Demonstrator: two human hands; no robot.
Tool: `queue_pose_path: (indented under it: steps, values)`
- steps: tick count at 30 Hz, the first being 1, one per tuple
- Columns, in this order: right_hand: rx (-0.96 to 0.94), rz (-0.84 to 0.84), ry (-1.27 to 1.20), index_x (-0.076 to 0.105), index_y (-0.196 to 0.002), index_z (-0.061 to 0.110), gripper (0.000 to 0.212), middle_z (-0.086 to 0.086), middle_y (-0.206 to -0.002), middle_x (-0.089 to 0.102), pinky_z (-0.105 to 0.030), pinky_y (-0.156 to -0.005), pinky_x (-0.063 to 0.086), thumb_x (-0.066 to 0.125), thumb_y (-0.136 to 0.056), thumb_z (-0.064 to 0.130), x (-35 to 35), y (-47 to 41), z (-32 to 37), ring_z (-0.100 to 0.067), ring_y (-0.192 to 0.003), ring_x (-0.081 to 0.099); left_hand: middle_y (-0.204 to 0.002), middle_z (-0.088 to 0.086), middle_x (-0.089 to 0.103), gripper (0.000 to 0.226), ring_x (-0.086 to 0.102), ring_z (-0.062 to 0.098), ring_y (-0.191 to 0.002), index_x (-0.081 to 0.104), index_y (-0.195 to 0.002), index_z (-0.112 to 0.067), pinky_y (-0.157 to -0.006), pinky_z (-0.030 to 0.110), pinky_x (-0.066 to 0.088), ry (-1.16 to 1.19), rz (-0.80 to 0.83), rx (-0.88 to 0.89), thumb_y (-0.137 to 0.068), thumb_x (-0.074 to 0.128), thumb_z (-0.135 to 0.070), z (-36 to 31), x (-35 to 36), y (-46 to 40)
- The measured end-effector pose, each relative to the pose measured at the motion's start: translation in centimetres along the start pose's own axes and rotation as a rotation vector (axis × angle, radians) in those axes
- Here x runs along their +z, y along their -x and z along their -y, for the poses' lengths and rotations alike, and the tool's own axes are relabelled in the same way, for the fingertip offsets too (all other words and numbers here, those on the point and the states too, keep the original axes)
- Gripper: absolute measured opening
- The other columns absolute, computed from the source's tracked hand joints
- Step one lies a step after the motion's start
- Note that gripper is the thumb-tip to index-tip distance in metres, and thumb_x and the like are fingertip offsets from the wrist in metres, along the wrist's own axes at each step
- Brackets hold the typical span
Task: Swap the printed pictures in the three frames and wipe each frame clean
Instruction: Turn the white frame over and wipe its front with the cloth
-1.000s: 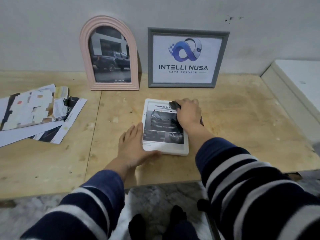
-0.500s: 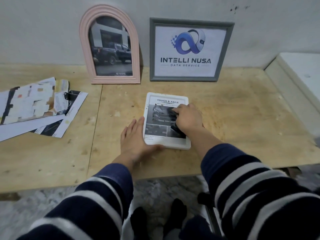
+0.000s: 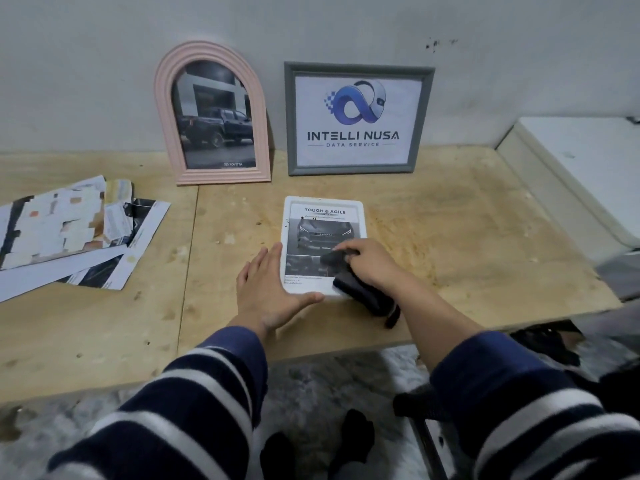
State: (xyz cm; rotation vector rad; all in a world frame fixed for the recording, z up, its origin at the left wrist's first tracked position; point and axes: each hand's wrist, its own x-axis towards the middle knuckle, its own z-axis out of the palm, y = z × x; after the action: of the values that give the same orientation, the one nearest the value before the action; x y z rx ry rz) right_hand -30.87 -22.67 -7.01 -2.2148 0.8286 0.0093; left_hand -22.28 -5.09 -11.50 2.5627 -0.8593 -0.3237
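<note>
A white frame (image 3: 323, 216) with a "Tough & Agile" car print lies flat on the wooden table (image 3: 450, 237). My left hand (image 3: 266, 289) lies flat beside its left edge, thumb along the near edge. My right hand (image 3: 367, 261) grips a dark cloth (image 3: 360, 289) on the frame's lower right part. A pink arched frame (image 3: 211, 116) with a truck picture and a grey frame (image 3: 358, 119) with a logo print lean against the wall behind.
Loose printed sheets (image 3: 69, 233) lie piled at the table's left. A white box-like surface (image 3: 575, 168) stands at the right edge. Dark feet and a grey floor show below the table's near edge.
My right hand has dragged the cloth from the frame's top right down to its lower right corner. My left hand has kept its place at the frame's left side.
</note>
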Motion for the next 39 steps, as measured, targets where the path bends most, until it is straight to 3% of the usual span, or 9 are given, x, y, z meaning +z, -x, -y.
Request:
queue_pose_path:
  steps: [2,5,9,11,14,20,32,39]
  values:
    - [0.023,-0.126,-0.115,0.072,-0.108,0.014,0.041,-0.005,-0.119,0.068,-0.016,-0.088,0.036,0.043,-0.088,-0.006,-1.2,-1.7,0.9,-0.021,-0.117,0.057,-0.159,-0.007,0.02,0.122,0.008,0.012,-0.148,0.013,-0.153,-0.022,-0.119,0.037,0.009,-0.024,-0.033,0.029,-0.058,0.052,-0.089,0.1,0.3,0.2]
    - [0.007,-0.262,-0.075,0.072,-0.11,0.018,0.038,-0.004,-0.118,0.069,-0.019,-0.092,0.039,0.047,-0.089,0.0,-1.9,-4.6,2.4,-0.021,-0.114,0.058,-0.157,-0.005,0.025,0.119,0.017,0.012,-0.146,0.015,-0.152,-0.02,-0.119,0.038,0.012,-0.017,-0.123,0.038,-0.061,0.051,-0.088,0.2,0.9,0.4]
    - [0.016,-0.308,-0.044,0.068,-0.119,0.025,0.038,-0.006,-0.118,0.066,-0.027,-0.099,0.043,0.047,-0.091,0.01,-0.3,-8.0,3.0,-0.026,-0.115,0.055,-0.154,-0.007,0.027,0.115,0.02,0.01,-0.144,0.015,-0.15,-0.021,-0.118,0.037,0.012,-0.021,-0.143,0.064,-0.061,0.05,-0.085,0.3,0.9,0.3]
    - [0.039,-0.268,0.07,0.065,-0.122,0.03,0.035,-0.007,-0.123,0.061,-0.033,-0.1,0.041,0.047,-0.093,0.02,1.3,-8.6,2.6,-0.028,-0.115,0.049,-0.151,-0.007,0.033,0.112,0.022,0.011,-0.143,0.022,-0.148,-0.021,-0.117,0.037,0.013,-0.022,-0.156,0.076,-0.059,0.043,-0.087,0.3,0.8,0.3]
    - [-0.004,-0.191,0.319,0.055,-0.131,0.033,0.038,0.004,-0.137,0.048,-0.038,-0.101,0.032,0.042,-0.097,0.024,3.0,-8.5,2.6,-0.028,-0.123,0.036,-0.151,-0.006,0.036,0.112,0.021,0.013,-0.145,0.027,-0.148,-0.019,-0.118,0.037,0.014,-0.034,-0.153,0.073,-0.058,0.037,-0.087,0.6,1.0,0.3]
    - [-0.084,-0.05,0.429,0.046,-0.136,0.033,0.044,0.006,-0.141,0.04,-0.04,-0.1,0.03,0.037,-0.096,0.019,2.9,-9.1,3.3,-0.03,-0.124,0.033,-0.152,-0.005,0.035,0.111,0.021,0.012,-0.145,0.028,-0.149,-0.018,-0.116,0.036,0.013,-0.06,-0.159,0.086,-0.062,0.038,-0.086,0.9,1.4,0.2]
    - [-0.272,0.07,0.41,0.055,-0.131,0.037,0.054,0.008,-0.134,0.05,-0.039,-0.102,0.035,0.042,-0.09,0.004,4.2,-4.6,3.2,-0.026,-0.114,0.037,-0.152,-0.008,0.034,0.106,0.02,0.011,-0.145,0.024,-0.149,-0.019,-0.117,0.035,0.011,-0.007,-0.168,0.056,-0.067,0.06,-0.076,0.4,1.4,0.4]
    - [-0.318,0.172,0.444,0.057,-0.128,0.038,0.054,0.007,-0.131,0.052,-0.038,-0.102,0.033,0.042,-0.09,0.003,4.2,-1.8,2.7,-0.025,-0.115,0.036,-0.138,-0.011,0.045,0.097,0.043,0.009,-0.128,0.033,-0.141,-0.025,-0.115,0.035,0.021,0.121,-0.183,0.029,-0.062,0.068,-0.071,0.1,0.9,0.5]
